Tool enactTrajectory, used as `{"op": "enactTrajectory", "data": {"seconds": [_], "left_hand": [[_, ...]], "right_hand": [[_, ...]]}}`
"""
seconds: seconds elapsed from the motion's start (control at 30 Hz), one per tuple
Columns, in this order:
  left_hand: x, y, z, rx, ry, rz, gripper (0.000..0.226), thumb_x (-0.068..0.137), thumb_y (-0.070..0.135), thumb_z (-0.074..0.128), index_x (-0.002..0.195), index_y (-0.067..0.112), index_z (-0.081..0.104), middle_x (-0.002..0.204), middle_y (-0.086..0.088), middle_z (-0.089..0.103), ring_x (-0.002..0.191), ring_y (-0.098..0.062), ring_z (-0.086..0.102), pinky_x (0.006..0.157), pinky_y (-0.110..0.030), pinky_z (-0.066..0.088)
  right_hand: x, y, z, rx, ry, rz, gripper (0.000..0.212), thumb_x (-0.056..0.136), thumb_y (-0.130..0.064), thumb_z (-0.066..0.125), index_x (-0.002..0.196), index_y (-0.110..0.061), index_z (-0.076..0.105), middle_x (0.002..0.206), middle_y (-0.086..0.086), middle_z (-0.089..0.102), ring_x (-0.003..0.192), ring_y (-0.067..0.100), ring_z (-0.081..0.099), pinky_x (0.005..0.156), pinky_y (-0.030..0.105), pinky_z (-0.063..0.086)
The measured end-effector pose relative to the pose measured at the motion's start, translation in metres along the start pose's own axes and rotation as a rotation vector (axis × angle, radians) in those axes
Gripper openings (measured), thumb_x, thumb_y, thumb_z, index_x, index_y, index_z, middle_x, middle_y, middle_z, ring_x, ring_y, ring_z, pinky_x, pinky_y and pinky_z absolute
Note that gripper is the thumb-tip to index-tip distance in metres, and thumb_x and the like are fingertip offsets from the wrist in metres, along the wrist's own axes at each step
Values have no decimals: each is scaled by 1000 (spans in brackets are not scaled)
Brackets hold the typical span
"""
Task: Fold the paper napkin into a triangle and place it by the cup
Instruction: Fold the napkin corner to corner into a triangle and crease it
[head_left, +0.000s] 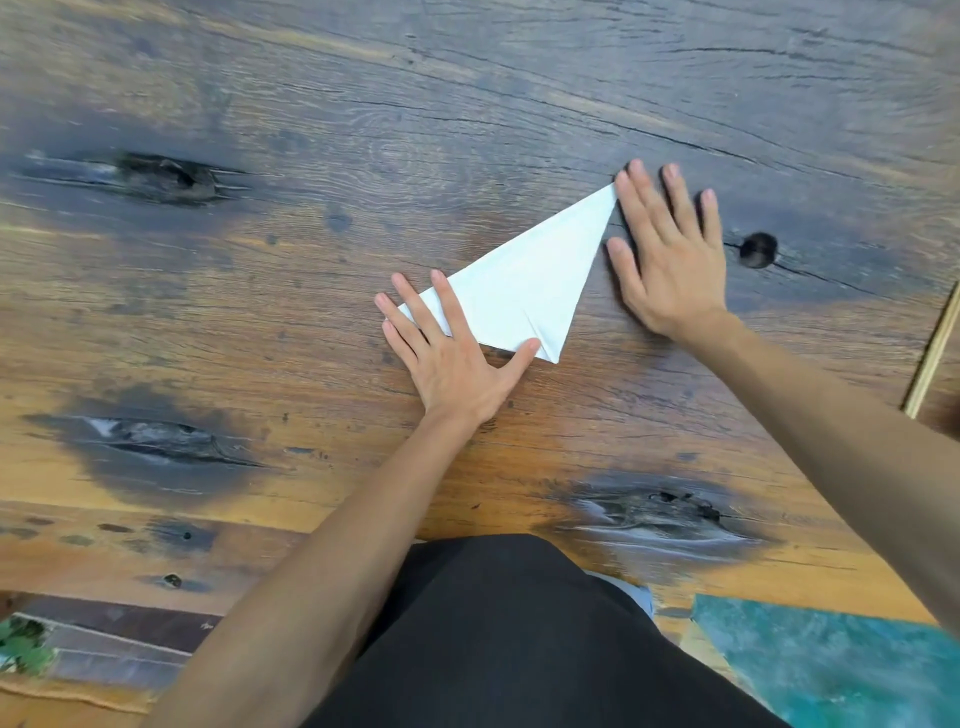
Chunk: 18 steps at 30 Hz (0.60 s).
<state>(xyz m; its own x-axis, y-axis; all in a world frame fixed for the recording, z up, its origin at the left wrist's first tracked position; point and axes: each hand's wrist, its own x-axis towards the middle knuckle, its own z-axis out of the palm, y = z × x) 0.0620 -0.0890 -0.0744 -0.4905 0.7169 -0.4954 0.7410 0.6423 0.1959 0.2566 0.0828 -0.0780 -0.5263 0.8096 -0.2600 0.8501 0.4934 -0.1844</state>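
One white paper napkin (519, 283) folded into a triangle, two bare hands, left hand (451, 358) and right hand (670, 260), one wooden table (311, 130), no other loose items countable

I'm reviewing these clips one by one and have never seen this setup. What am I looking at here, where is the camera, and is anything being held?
There is no machine: a person works with two bare hands. The single picture comes from a wide-angle camera worn on the head, looking forward and down, so the arms reach in from below. On the wooden table lies a white paper napkin, already folded into a triangle. The left hand lies flat and open on its near-left corner. The right hand, also open, rests on the table, its fingertips by the far tip. Nothing is gripped. No cup shows in this picture.
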Motion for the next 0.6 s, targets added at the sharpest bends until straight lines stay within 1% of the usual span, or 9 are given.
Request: {"op": "enactTrajectory", "data": {"seconds": [0.07,0.13,0.17,0.2,0.27,0.3,0.37,0.47,0.6], "left_hand": [[0,1,-1,2,-10,0,134,70,99,35,160,9,-7,164,-31,-16,149,-53,-19,120,-64,-7],[0,1,-2,4,-10,-1,134,70,99,36,161,9,-6,164,-31,-16,149,-54,-19,120,-64,-7],[0,2,-2,3,-11,0,134,70,99,36,161,9,-6,163,-31,-16,148,-54,-19,120,-65,-6],[0,2,-3,2,-13,-1,134,70,98,37,160,9,-7,163,-31,-16,148,-54,-19,120,-65,-6],[0,2,-3,5,-20,-5,135,70,96,40,160,9,-6,163,-32,-15,148,-55,-18,121,-65,-4],[0,2,-3,8,-21,-5,135,69,95,42,161,8,-6,163,-33,-14,148,-56,-17,121,-65,-3],[1,2,-3,9,-19,-4,134,70,93,44,161,8,-5,163,-33,-14,148,-56,-16,122,-65,-2],[0,1,-3,4,-22,6,134,70,95,41,160,9,-7,163,-32,-15,149,-54,-18,121,-64,-4],[-2,-6,-3,42,-25,35,134,71,98,36,160,7,-9,164,-31,-16,150,-51,-18,121,-64,-6]], "right_hand": [[0,-8,-4,33,18,55,63,109,-50,25,166,-25,15,174,-4,13,161,20,9,128,47,3],[1,-31,-5,70,82,103,64,109,-44,32,165,-17,19,174,4,14,161,22,11,128,45,3],[1,-46,-4,63,106,67,63,108,-41,34,165,-15,21,173,7,17,160,24,14,128,45,4],[-1,-62,-2,46,111,-19,63,108,-39,35,164,-15,23,173,8,20,160,25,17,127,45,6],[-3,-87,6,19,55,-234,62,108,-39,34,164,-16,24,173,6,21,160,24,18,127,47,9],[-4,-94,10,8,13,-312,62,108,-39,33,165,-17,23,173,5,20,160,23,16,128,47,10],[-3,-95,19,-13,-34,-390,61,109,-40,30,166,-19,20,173,1,17,161,23,14,129,47,11],[1,-80,26,-52,-23,-422,61,110,-44,26,166,-23,17,174,-1,16,161,23,13,129,47,12],[7,-58,25,-47,18,-345,65,109,-51,27,166,-23,15,174,-2,17,161,21,13,129,46,12]]}}
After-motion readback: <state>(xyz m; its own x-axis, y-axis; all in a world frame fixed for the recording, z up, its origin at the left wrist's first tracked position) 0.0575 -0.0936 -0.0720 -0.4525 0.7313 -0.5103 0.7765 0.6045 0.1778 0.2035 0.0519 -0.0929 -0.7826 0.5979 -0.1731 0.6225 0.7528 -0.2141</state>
